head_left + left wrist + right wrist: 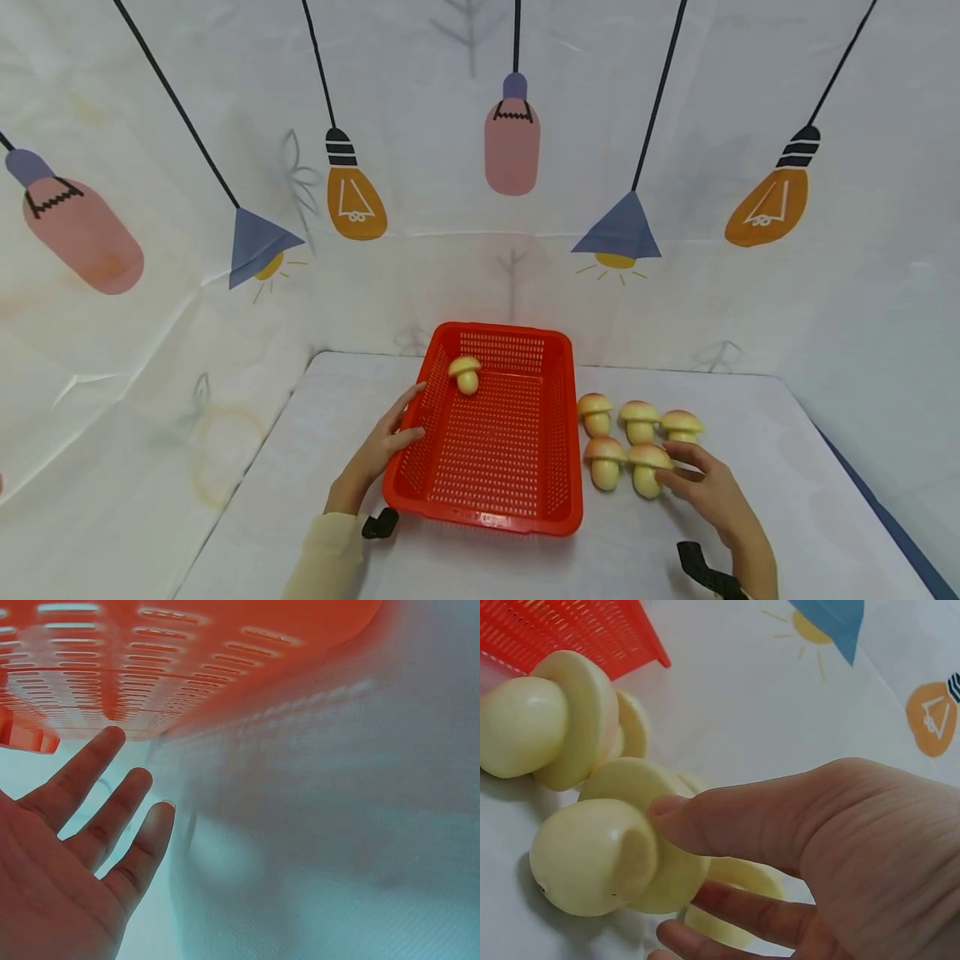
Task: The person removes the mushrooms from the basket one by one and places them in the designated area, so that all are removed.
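A red plastic basket (487, 517) stands on the white table, one toy mushroom (466, 377) lying inside at its far left. My left hand (378, 446) is at the basket's left side, thumb and fingertips right at the rim. In the left wrist view its fingers (139, 859) extend fairly straight beside the slotted wall. My right hand (708, 487) pinches the cap of the front right toy mushroom (648, 472), which has a yellow stem. From the right wrist view, the thumb presses on that cap, with other fingers behind it and partly hidden.
Several more toy mushrooms (604, 462) with reddish-yellow caps cluster in two rows right of the basket. Behind the table (292, 500) hangs a white sheet (420, 275) printed with lamps and bulbs. A black strap piece (705, 571) shows at the right wrist.
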`<state>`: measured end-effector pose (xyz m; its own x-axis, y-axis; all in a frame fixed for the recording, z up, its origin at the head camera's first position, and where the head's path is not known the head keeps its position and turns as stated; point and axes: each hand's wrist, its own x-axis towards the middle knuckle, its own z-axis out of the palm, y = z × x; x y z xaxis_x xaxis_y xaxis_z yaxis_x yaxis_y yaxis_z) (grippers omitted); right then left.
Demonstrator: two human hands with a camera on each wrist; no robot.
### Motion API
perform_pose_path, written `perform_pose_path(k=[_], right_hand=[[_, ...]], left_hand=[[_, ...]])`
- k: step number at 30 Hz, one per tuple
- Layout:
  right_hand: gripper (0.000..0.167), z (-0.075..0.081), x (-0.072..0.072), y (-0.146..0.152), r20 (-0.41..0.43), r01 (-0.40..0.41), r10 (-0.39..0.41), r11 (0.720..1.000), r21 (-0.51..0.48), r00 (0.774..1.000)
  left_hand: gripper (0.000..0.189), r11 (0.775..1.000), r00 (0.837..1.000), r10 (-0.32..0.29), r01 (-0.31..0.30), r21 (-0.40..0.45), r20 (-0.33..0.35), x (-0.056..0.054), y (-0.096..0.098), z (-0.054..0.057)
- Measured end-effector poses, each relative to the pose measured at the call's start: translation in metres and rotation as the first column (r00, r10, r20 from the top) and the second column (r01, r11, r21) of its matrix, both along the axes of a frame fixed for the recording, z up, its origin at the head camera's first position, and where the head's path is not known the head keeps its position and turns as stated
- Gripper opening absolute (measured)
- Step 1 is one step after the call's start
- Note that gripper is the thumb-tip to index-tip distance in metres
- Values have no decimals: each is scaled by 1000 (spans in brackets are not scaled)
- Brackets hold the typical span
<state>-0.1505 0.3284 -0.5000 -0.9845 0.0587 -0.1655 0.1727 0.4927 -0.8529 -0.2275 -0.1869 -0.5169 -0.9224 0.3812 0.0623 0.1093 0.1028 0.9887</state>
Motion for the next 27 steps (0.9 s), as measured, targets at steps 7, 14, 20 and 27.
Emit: perform_pose_path(k=[7, 14, 20, 27], right_hand=[[61, 8, 5, -2, -56, 7, -5, 999, 33, 998], [60, 15, 10, 0, -109, -8, 20, 994, 113, 994], [66, 30, 12, -3, -110, -6, 19, 993, 115, 994], [72, 37, 6, -14, -180, 44, -24, 993, 110, 983]], left_hand=[[73, 1000, 1000, 0, 0, 7, -4, 0, -1, 0], [72, 1000, 1000, -10, 10, 4, 4, 1, 1, 0], [71, 1000, 1000, -19, 19, 11, 16, 0, 2, -1], [71, 1000, 1000, -16, 16, 11, 4, 0, 1, 0]])
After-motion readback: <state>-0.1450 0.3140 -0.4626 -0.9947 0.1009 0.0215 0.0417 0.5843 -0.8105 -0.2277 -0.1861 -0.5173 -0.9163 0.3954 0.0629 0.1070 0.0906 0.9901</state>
